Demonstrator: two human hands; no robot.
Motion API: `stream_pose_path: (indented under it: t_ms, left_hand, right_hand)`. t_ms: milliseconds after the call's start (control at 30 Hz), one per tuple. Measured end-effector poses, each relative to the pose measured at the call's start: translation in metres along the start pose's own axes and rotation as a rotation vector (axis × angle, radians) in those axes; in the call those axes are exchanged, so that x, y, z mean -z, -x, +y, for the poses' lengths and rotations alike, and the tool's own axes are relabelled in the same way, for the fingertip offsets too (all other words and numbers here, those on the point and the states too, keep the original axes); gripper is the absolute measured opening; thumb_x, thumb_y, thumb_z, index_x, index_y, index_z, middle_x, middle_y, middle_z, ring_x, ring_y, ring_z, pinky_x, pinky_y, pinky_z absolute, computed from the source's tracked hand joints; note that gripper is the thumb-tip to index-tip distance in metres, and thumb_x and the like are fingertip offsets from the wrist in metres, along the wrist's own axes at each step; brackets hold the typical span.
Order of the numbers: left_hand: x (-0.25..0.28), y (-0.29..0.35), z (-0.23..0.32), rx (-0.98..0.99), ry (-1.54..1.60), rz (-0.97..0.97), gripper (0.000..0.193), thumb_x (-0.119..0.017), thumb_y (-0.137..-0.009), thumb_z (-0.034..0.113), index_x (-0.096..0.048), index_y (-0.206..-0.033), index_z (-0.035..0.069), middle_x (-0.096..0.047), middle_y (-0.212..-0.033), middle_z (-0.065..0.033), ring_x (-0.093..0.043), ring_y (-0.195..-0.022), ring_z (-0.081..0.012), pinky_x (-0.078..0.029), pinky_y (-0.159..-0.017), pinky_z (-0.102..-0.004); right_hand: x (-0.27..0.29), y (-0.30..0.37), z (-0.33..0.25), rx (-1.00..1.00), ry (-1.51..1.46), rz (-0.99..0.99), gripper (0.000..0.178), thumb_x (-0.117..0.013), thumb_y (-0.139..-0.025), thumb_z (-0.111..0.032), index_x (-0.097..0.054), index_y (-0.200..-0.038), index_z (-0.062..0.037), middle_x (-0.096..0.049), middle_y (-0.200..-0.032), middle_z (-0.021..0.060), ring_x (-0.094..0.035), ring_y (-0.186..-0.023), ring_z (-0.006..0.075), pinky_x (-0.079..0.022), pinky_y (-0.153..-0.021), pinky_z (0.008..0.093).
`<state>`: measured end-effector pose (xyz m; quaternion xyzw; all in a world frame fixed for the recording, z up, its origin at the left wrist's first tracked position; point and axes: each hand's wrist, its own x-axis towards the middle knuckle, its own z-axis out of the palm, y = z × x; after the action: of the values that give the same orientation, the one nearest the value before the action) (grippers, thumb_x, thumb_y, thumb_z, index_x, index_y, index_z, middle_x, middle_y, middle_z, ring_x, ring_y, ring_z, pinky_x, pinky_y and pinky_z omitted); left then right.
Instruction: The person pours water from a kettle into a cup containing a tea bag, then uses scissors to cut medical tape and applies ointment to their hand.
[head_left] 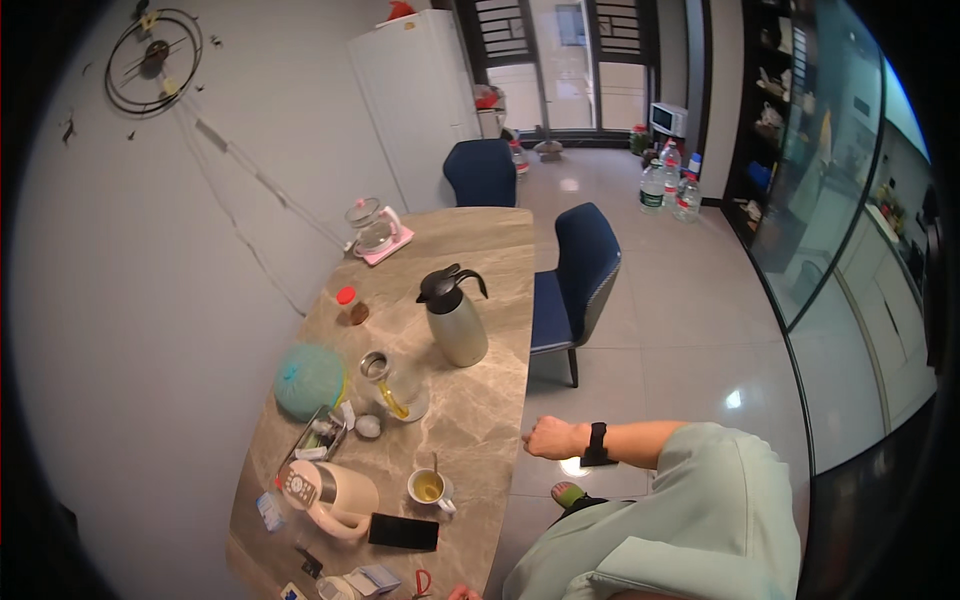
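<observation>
My right hand [552, 438] hovers beside the table's right edge, its fingers curled in and nothing visible in them. A black band [597, 442] circles that wrist. Of my left hand [464, 593] only a small part shows at the lower edge, close to red-handled scissors [422, 583]; its grip is cut off from view. Nearby on the table are a white cup [445, 500] with yellowish liquid and a spoon, a black phone [404, 532] lying flat, and a cream electric kettle [345, 495].
On the marble-patterned table [490, 235] stand a silver thermos jug [458, 328], a glass pitcher [405, 390], a red-lidded jar [352, 307], a teal bag [311, 381] and a glass kettle [373, 227]. A blue chair [585, 265] stands at its right, water bottles [670, 185] beyond.
</observation>
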<state>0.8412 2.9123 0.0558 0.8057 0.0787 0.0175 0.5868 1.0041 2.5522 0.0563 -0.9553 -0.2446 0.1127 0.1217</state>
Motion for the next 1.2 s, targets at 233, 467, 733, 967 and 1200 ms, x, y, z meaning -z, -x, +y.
stream_pose_path:
  t_ms: [233, 467, 733, 967, 1200]
  left_hand:
    - [-0.011, 0.005, 0.059, 0.099, -0.026, -0.068, 0.019, -0.056, -0.089, 0.008, -0.056, -0.105, -0.003, -0.062, -0.092, -0.0113, -0.058, -0.084, -0.0178, -0.047, -0.077, -0.0281]
    - [-0.025, -0.023, 0.051, -0.128, -0.110, -0.158, 0.022, -0.062, -0.082, 0.010, -0.058, -0.101, -0.001, -0.062, -0.096, -0.0170, -0.060, -0.089, -0.0291, -0.047, -0.076, -0.0316]
    - [-0.013, -0.011, 0.068, -0.279, -0.118, -0.269, 0.038, -0.060, -0.084, 0.016, -0.048, -0.116, 0.000, -0.058, -0.108, -0.0179, -0.057, -0.098, -0.0344, -0.046, -0.080, -0.0379]
    - [0.042, 0.021, 0.045, 0.054, 0.250, -0.158, 0.022, -0.052, -0.092, 0.016, -0.052, -0.107, 0.001, -0.059, -0.073, -0.0041, -0.055, -0.066, -0.0103, -0.045, -0.063, -0.0244]
    - [0.069, 0.083, -0.042, 0.080, 0.189, 0.270, 0.021, -0.049, -0.092, 0.022, -0.046, -0.080, 0.005, -0.048, -0.061, -0.0101, -0.047, -0.055, -0.0227, -0.040, -0.055, -0.0341]
  right_hand:
    - [0.003, 0.014, -0.022, 0.179, -1.254, -0.453, 0.009, -0.059, -0.071, -0.004, -0.058, -0.079, -0.0012, -0.062, -0.077, 0.0162, -0.060, -0.070, 0.0325, -0.047, -0.063, 0.0419]
    - [0.020, 0.024, -0.042, 0.095, -0.060, 0.061, 0.012, -0.061, -0.070, -0.005, -0.054, -0.080, -0.0071, -0.057, -0.083, 0.0086, -0.058, -0.075, 0.0311, -0.046, -0.058, 0.0408]
    - [0.036, -0.017, -0.178, 0.531, -0.586, -0.142, 0.009, -0.065, -0.077, -0.009, -0.058, -0.082, -0.0060, -0.059, -0.071, 0.0115, -0.056, -0.066, 0.0329, -0.045, -0.057, 0.0365]
    - [0.020, -0.059, -0.249, 0.673, -0.802, -0.247, 0.006, -0.064, -0.081, -0.007, -0.061, -0.082, -0.0025, -0.064, -0.081, 0.0086, -0.060, -0.067, 0.0209, -0.047, -0.059, 0.0288]
    - [-0.065, -0.111, -0.309, 0.520, -0.416, -0.265, 0.010, -0.062, -0.081, -0.008, -0.062, -0.086, 0.0001, -0.063, -0.074, 0.0141, -0.062, -0.068, 0.0234, -0.049, -0.063, 0.0310]
